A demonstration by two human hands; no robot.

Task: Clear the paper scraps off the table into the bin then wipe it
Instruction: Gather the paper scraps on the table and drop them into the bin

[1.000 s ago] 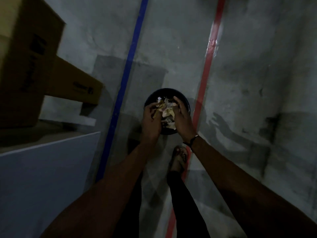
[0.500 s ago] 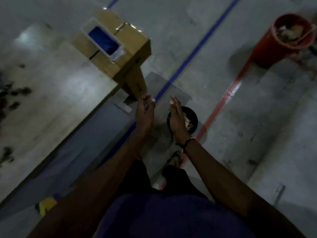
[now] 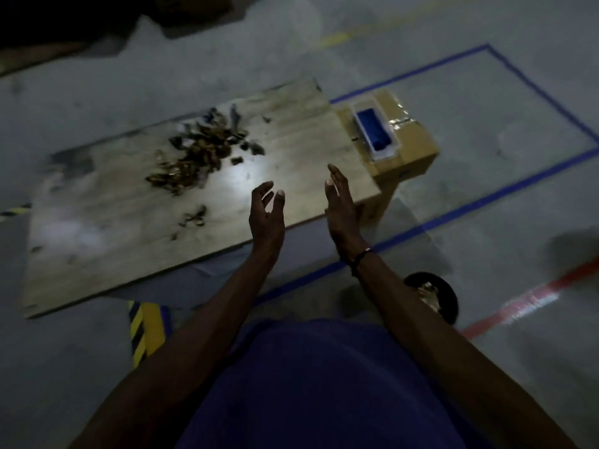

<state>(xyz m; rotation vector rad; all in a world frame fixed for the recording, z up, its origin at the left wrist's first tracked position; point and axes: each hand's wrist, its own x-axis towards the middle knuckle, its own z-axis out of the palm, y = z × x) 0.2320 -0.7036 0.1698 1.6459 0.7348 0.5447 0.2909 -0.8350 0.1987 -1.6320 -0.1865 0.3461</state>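
A pile of brown paper scraps [image 3: 197,157] lies on the pale wooden table [image 3: 107,228], with a smaller clump [image 3: 193,218] nearer me. My left hand [image 3: 266,218] and my right hand [image 3: 340,205] hover empty over the table's near right corner, palms facing each other, fingers relaxed. A black round bin [image 3: 444,291] with scraps in it stands on the floor behind my right forearm, partly hidden by it.
A cardboard box [image 3: 411,140] with a white tray holding something blue [image 3: 374,131] stands at the table's right end. Blue tape lines [image 3: 534,89] and a red line [image 3: 531,299] mark the grey floor. A yellow-black striped post [image 3: 139,332] is under the table's near edge.
Both hands held scraps over the bin, let them go, then lifted away empty. My view swung from the bin up to the table.
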